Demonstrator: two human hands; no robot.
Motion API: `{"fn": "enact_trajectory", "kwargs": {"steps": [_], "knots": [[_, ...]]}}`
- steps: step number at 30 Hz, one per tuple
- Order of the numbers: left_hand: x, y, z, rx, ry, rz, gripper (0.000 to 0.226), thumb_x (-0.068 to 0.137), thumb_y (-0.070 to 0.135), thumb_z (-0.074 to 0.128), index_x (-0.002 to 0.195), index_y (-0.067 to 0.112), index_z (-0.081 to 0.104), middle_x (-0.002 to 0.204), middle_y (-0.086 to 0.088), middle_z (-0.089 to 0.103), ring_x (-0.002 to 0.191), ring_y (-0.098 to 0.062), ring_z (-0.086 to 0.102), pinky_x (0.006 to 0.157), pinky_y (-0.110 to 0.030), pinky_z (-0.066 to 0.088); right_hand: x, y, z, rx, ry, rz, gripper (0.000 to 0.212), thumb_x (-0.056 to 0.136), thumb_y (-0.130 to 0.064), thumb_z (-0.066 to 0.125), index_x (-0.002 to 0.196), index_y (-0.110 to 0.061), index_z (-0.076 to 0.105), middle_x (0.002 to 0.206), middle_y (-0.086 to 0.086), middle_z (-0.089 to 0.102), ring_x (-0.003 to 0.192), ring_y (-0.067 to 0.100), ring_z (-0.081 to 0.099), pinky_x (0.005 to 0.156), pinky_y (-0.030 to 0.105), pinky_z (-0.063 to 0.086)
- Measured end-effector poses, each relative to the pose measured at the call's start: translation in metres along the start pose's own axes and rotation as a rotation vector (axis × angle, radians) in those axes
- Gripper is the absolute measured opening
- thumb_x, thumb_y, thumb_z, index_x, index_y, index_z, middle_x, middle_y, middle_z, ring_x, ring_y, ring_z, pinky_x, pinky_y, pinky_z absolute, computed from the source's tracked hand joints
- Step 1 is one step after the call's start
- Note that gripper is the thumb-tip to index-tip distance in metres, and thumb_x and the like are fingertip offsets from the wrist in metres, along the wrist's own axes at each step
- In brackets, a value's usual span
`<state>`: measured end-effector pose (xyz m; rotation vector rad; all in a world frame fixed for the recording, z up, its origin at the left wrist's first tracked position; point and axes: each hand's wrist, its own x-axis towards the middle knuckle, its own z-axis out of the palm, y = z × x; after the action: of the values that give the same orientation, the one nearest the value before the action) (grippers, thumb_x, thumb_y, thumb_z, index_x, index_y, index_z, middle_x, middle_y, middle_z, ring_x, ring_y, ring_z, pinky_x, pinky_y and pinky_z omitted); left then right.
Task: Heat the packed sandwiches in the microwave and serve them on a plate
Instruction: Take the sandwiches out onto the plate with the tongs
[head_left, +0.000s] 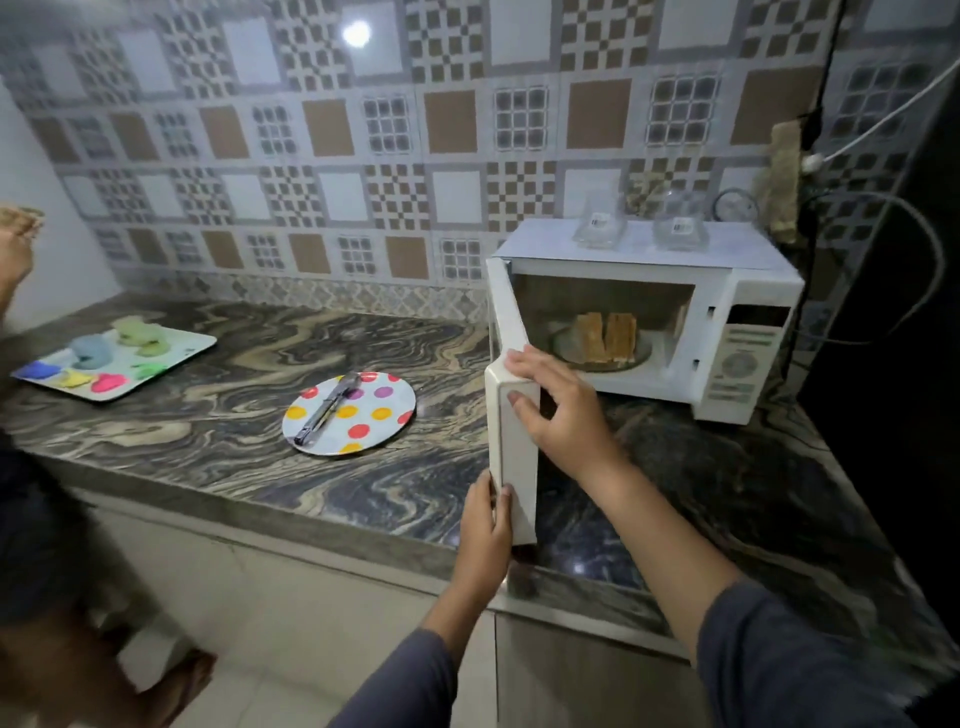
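Observation:
A white microwave (748, 312) stands on the counter at the right, its door (511, 332) swung out toward me. Inside, two toasted sandwich halves (605, 336) stand upright on the glass turntable. My right hand (558, 410) grips the door's free edge near its top. My left hand (485, 530) holds the same edge at the bottom corner. A white plate with coloured dots (379, 415) lies on the counter left of the door, with metal tongs (327, 409) resting across it.
A white tray (182, 345) with colourful soft shapes sits at the counter's far left. Two clear glass containers (639, 226) stand on top of the microwave. Cables hang at the right wall. Another person's foot (176, 686) shows on the floor, lower left.

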<state>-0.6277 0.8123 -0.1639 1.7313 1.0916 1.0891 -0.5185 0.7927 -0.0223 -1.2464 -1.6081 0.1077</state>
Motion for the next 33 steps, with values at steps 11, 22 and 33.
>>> {"fn": "enact_trajectory", "kwargs": {"steps": [11, 22, 33], "knots": [[0.029, -0.017, -0.109, -0.004, 0.016, -0.219, 0.042, 0.102, 0.020, 0.024, 0.142, 0.014, 0.036, 0.142, -0.001, 0.043, 0.134, -0.019, 0.036, 0.103, -0.022, 0.026, 0.036, -0.066, 0.108, -0.271, -0.067, 0.114, 0.029, 0.086, -0.013, 0.057, 0.115, -0.010, 0.061, 0.120, 0.003, 0.059, 0.118, 0.021, 0.045, 0.096, 0.025, 0.036], [0.042, -0.025, -0.138, -0.064, 0.128, -0.308, 0.036, 0.101, 0.025, 0.027, 0.124, 0.014, 0.053, 0.125, -0.005, 0.056, 0.114, -0.018, 0.050, 0.090, -0.026, 0.035, 0.051, -0.081, 0.139, -0.438, -0.074, 0.068, 0.022, 0.089, -0.023, 0.052, 0.109, -0.016, 0.059, 0.114, 0.000, 0.056, 0.115, 0.022, 0.043, 0.067, 0.027, 0.036], [0.043, -0.035, -0.152, -0.120, 0.088, -0.254, 0.030, 0.101, 0.026, 0.032, 0.118, 0.020, 0.056, 0.108, 0.008, 0.056, 0.101, -0.009, 0.051, 0.082, -0.023, 0.035, 0.053, -0.072, 0.160, -0.501, 0.055, -0.042, 0.025, 0.078, -0.018, 0.061, 0.102, -0.010, 0.064, 0.100, 0.006, 0.064, 0.096, 0.029, 0.054, 0.076, 0.033, 0.049]]}}
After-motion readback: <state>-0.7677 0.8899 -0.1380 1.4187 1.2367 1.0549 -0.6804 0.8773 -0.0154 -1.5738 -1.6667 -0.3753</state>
